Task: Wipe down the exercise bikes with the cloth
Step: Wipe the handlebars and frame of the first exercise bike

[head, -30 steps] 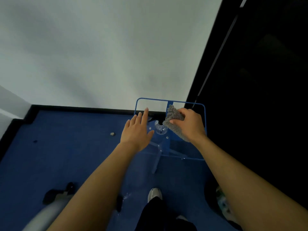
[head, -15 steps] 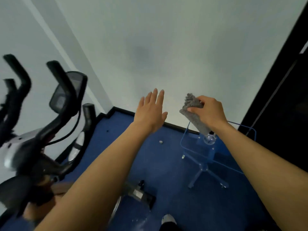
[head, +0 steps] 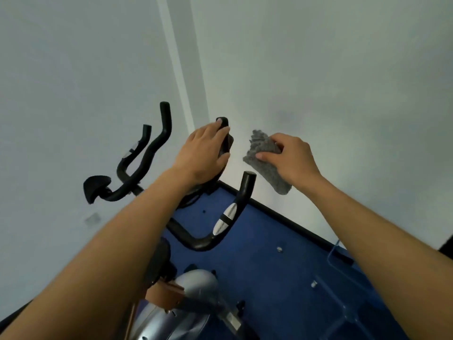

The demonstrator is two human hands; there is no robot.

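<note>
An exercise bike (head: 196, 285) with a silver body and black handlebars stands below me. My left hand (head: 203, 150) rests on the bike's console and its left handlebar tip, fingers laid over it. The right handlebar (head: 235, 212), black with a silver sensor patch, rises just below and between my hands. My right hand (head: 291, 160) grips a grey fluffy cloth (head: 267, 163) in the air to the right of the console, apart from the bike. A second bike's black handlebars (head: 144, 153) and pad show further left.
White walls meet in a corner behind the bikes. Blue carpet (head: 264, 266) with a black skirting covers the floor. A clear blue-edged stand (head: 343, 290) sits at the lower right, and a small round object (head: 279, 249) lies on the carpet.
The view swung left from the clear stand to the bikes. My left hand came down onto the console and handlebar. My right hand carried the cloth up beside it.
</note>
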